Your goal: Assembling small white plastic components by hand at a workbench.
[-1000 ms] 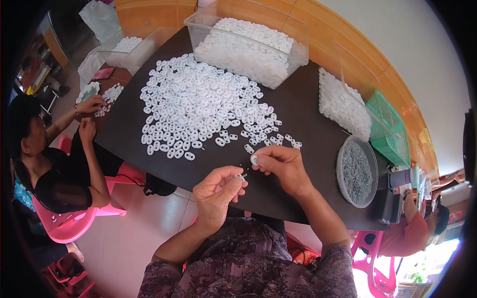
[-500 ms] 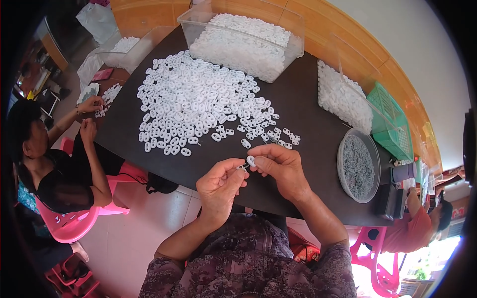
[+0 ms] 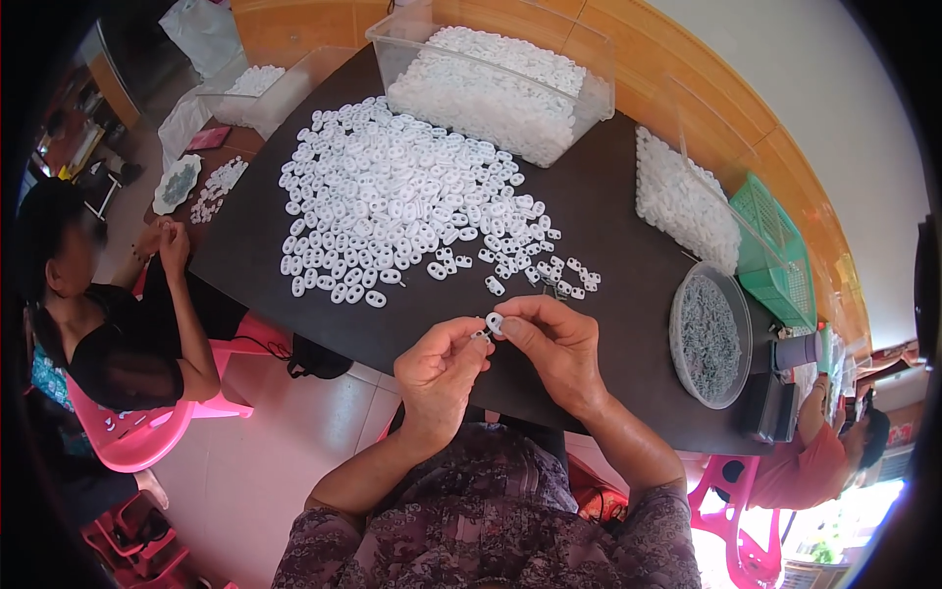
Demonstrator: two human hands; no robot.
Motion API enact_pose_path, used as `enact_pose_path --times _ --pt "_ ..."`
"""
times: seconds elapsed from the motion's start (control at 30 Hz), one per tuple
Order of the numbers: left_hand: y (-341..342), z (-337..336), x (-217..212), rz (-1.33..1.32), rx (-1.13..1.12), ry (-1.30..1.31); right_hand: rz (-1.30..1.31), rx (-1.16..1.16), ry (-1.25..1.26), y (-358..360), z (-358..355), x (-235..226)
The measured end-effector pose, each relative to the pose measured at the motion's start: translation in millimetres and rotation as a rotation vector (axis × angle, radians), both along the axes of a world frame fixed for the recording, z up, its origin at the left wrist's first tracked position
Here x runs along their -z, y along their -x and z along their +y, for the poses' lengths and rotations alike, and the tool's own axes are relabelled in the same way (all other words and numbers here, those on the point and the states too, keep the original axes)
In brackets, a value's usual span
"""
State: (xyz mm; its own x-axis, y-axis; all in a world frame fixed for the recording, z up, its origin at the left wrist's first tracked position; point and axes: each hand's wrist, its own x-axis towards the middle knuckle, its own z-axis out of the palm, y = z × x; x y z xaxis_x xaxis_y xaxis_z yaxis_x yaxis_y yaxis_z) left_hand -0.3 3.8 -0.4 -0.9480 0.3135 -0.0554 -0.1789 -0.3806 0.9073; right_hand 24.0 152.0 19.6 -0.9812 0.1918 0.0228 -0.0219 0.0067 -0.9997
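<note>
My right hand pinches a small white plastic ring piece between thumb and fingers, just above the near edge of the dark table. My left hand meets it from the left, fingertips holding a tiny metal part against the white piece. A big heap of the same white ring pieces is spread on the table beyond my hands, with a few loose ones closest to my right hand.
A clear bin of white pieces stands at the back, another clear box and a green basket at right. A round dish of small grey parts sits at right. One person sits at left, another at lower right.
Both hands have stayed together over the table's near edge, shifting slightly as the fingers work the white piece. The person at left keeps both hands at the table.
</note>
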Motion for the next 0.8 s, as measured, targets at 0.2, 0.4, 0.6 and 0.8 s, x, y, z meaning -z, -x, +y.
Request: enact_pose_path --times 0.2,0.4,0.6,0.8 --pt "-0.2 -0.5 1.5 0.022 0.017 0.001 0.085 0.038 -0.143 -1.7 -2.2 0.9" --pt "-1.7 2.3 2.8 0.056 0.008 -0.043 0.157 0.080 -0.282 -2.4 -2.6 -1.6" --pt "-2.2 5.7 7.3 0.209 -0.064 0.098 0.194 0.093 -0.405 -3.5 -5.1 -5.7" --pt "-1.6 6.9 3.8 0.140 -0.029 -0.028 0.241 0.028 -0.487 -4.3 -1.4 -7.3"
